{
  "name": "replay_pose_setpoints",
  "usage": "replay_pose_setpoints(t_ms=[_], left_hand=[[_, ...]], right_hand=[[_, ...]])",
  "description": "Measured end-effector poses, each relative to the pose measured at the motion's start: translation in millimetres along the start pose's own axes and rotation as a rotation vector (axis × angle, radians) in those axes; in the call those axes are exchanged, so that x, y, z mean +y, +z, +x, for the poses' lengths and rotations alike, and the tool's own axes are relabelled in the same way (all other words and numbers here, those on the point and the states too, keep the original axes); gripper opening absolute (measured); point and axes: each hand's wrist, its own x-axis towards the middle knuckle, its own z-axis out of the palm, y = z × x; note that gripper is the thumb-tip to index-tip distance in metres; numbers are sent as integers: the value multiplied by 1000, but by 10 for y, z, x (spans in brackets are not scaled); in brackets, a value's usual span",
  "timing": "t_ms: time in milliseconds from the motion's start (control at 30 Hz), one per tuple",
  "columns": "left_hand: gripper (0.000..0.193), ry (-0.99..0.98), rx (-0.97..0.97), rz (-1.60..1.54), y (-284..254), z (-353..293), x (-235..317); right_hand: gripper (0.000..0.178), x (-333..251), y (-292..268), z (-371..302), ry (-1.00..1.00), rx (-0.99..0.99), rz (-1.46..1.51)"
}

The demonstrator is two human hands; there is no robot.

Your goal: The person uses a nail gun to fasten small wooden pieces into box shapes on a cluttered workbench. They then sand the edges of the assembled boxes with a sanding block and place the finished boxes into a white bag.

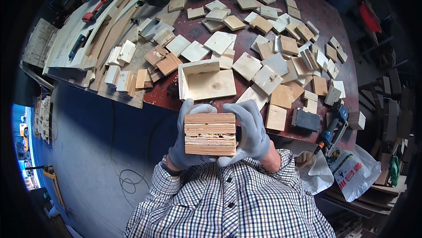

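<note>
At far left, long pale wooden boards (66, 55) carry a slim red-and-black tool (94, 12) and a smaller dark tool (78, 47). Right of these, short stacks of small pale wooden blocks (127, 52) stand near the front edge of a dark red bench (156, 97).

The left hand (178, 143), in a grey glove with a dark band (171, 170) at the wrist, has its grip closed against the left side of a layered stack of light-brown wooden pieces (210, 129). The stack is held in front of a checked shirt (228, 194), near the bench's front edge. Just beyond it rests a pale wooden corner piece with upright walls (213, 85). The right hand (252, 132), also grey-gloved, grips the stack's right side.

Farther right, many loose rectangular wooden pieces (281, 96) overlap, with a dark grey block (306, 119) and a blue-and-black power tool (339, 113) near the edge. A white printed sack (351, 174) lies below.
</note>
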Motion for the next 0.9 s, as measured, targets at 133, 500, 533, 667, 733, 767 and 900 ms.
replay_pose_setpoints(t_ms=[133,500,533,667,733,767,900], left_hand=[[134,-136,70,-98,49,-11,45],[82,-611,557,-1496,-73,8,-28],[84,-636,543,-1551,-92,56,2],[84,-630,465,-1621,-95,139,-56],[86,-649,473,-1612,-108,174,-88],[85,-647,486,-1578,-118,158,-108],[80,-633,572,-1370,-110,154,-148]], right_hand=[[129,9,30,32,91,-16,1],[37,318,-553,-556,540,362,-101],[28,361,-673,-670,623,450,-161],[21,537,-1192,-1384,759,601,-373],[25,461,-1320,-1545,844,699,-277],[26,460,-1406,-1665,858,680,-320],[27,380,-1481,-1701,925,652,-432]])
